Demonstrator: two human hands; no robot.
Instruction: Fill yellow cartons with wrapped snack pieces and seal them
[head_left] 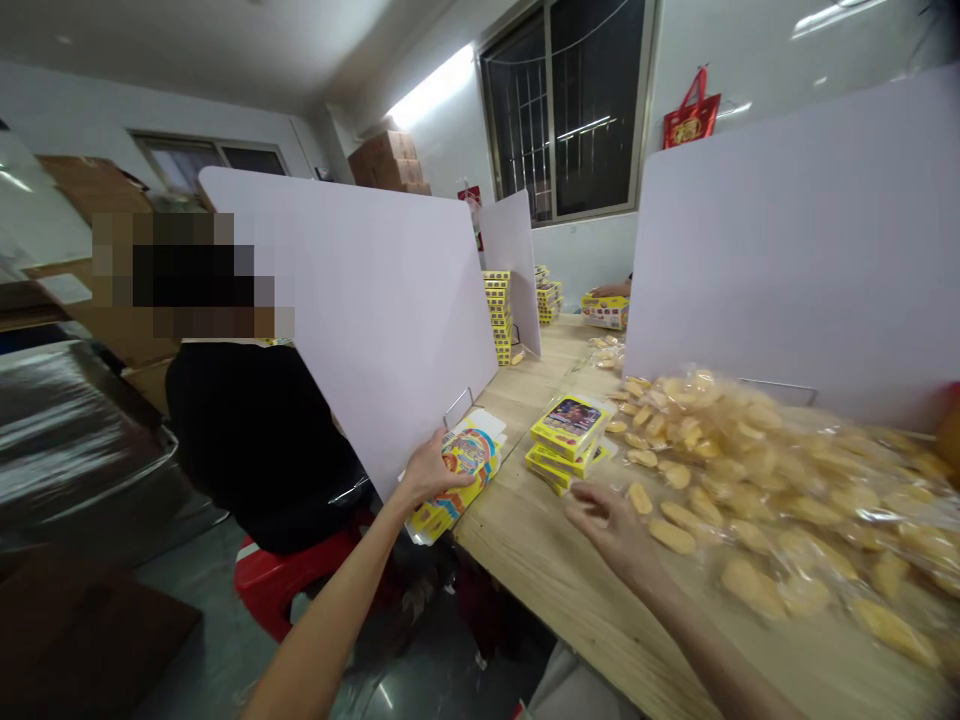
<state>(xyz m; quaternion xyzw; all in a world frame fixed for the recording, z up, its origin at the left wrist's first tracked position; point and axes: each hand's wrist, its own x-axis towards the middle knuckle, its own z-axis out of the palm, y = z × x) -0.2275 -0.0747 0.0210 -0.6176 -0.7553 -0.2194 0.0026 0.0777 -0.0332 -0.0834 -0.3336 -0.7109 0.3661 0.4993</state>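
While the right hand (pixel 611 525) curls loosely, empty, right of lower centre, the left hand (pixel 433 472), grasping cartons (pixel 481 450), should squeeze only lightly.

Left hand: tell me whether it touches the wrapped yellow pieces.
No, the left hand is on printed cartons at the edge of the table, away from the wrapped pieces.

The left hand (pixel 433 470) hides part of the yellow cartons (pixel 478 456), and the packet heap (pixel 720 450) blurs rightward.
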